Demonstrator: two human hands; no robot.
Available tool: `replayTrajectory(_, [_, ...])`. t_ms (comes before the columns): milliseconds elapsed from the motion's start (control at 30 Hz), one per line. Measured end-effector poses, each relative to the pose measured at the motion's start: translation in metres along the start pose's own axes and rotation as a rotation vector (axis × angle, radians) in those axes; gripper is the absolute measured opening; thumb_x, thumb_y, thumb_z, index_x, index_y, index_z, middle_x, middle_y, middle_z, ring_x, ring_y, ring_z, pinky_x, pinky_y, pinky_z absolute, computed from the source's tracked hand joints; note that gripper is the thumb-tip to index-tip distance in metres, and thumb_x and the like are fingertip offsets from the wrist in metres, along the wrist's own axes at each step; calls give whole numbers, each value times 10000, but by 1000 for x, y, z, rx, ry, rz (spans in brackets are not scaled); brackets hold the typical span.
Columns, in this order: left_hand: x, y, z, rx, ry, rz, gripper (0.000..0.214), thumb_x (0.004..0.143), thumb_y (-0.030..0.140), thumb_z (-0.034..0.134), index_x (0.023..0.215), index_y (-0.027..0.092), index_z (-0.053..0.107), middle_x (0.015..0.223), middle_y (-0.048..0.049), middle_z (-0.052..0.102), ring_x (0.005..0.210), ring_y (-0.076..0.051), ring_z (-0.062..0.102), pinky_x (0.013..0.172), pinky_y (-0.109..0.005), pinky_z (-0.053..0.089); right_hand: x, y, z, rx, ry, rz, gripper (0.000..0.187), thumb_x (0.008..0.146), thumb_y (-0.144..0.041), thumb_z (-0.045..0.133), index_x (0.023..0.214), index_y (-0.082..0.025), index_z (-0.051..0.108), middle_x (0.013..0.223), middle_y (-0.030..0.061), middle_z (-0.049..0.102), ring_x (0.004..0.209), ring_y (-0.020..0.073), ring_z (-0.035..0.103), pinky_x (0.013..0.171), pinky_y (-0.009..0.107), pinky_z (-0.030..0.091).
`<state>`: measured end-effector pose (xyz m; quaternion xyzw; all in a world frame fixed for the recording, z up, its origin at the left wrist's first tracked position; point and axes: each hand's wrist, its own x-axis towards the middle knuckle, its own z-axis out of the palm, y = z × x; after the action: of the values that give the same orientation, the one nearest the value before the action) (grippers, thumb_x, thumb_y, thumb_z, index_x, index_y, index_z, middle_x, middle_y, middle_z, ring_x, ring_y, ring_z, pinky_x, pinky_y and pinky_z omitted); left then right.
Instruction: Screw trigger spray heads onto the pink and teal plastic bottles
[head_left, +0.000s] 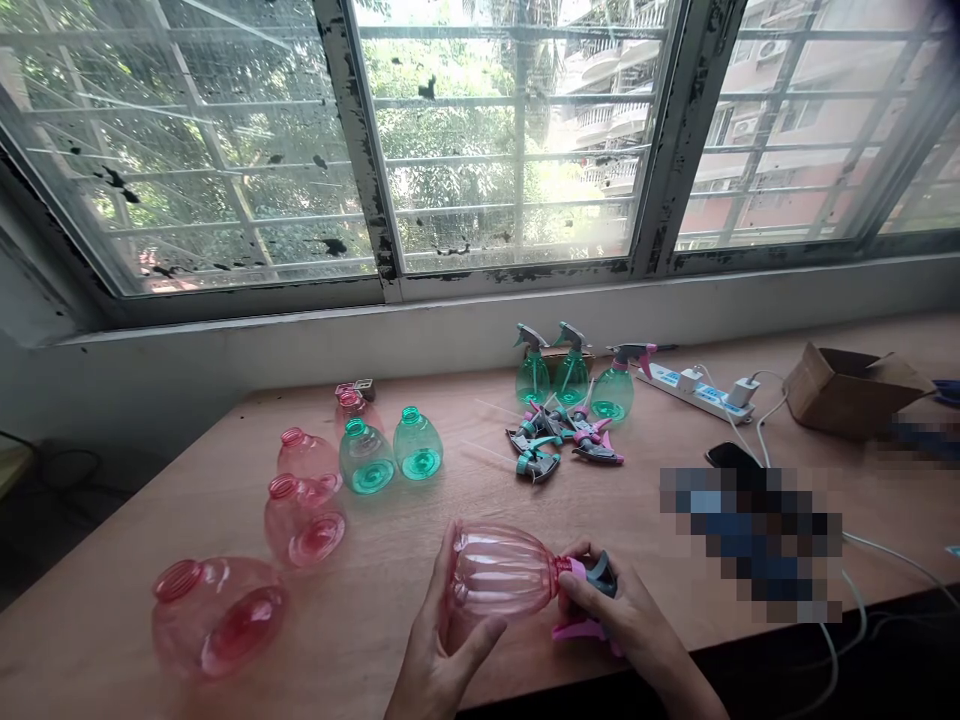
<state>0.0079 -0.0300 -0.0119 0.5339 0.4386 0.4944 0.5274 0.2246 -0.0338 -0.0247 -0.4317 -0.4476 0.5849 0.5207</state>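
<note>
A see-through pink bottle (502,572) (ribbed lengthwise) is held sideways, narrow end against a pink-and-grey spray head (602,575).

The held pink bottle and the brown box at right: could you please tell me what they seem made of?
Pink bottle: probably plastic, glossy and see-through; highlights streak its ribs. Brown box: likely cardboard, matte; its dull panels meet at folded edges.

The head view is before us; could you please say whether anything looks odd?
The grey painted window frame looks damaged, flaked in dark patches. Black blotches mark the clear glass panes. No spill shows on the brown wooden table, though pixelation hides part.
</note>
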Motion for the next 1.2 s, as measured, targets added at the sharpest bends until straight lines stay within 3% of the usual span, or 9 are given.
replayTrajectory(133, [-3,1,4,47,79,56,839,773,428,752,1507,305,364,1603,-37,374,1508,-299,239,1249,-445,130,0,-1,1,-4,3,4,395,782,-534,759,838,-200,556,607,-17,658,568,164,630,575,279,515])
replayTrajectory(300, [3,-8,-2,-1,44,-22,890,777,460,752,1525,265,311,1611,-90,350,1492,-322,278,1230,-457,224,-1,-4,3,-16,-6,15,401,759,-542,776,834,-199,581,618,-12,658,584,175,637,594,290,531])
replayTrajectory(400, [3,-8,-2,31,3,-11,874,742,411,797,1498,326,366,1617,-47,347,1486,-315,296,1222,-439,248,-1,-2,2,14,-3,13,408,754,-539,784,853,-201,578,613,-17,653,572,170,629,578,287,530])
replayTrajectory(533, [-2,-6,2,5,38,44,926,717,402,815,1506,401,328,1615,-12,354,1462,-318,350,1225,-449,226,0,2,0,56,-12,24,400,757,-513,796,859,-196,574,613,-20,653,569,154,625,575,277,534])
replayTrajectory(667, [-2,-9,2,-42,21,39,995,698,487,810,1534,314,300,1607,-72,363,1480,-356,296,1233,-489,186,0,4,0,61,-27,18,384,767,-498,794,847,-198,567,612,-16,664,566,152,626,578,276,528])
replayTrajectory(733, [-1,-9,1,-57,15,11,930,731,515,772,1521,277,341,1597,-92,378,1472,-368,308,1226,-501,209,0,4,-1,63,-40,17,374,776,-488,791,843,-192,572,614,-12,670,568,150,627,576,275,529])
replayTrajectory(1000, [-3,-4,4,51,22,76,902,745,387,775,1522,328,321,1609,-37,357,1495,-314,270,1249,-470,125,-1,1,0,103,-25,22,373,772,-474,804,847,-168,604,638,7,697,578,149,646,581,280,556])
replayTrajectory(1200, [4,-11,1,-66,54,10,883,739,506,765,1494,263,377,1574,-87,414,1460,-350,340,1226,-478,225,-1,-2,2,102,-22,32,364,769,-455,817,846,-158,622,658,19,729,586,138,668,581,245,544])
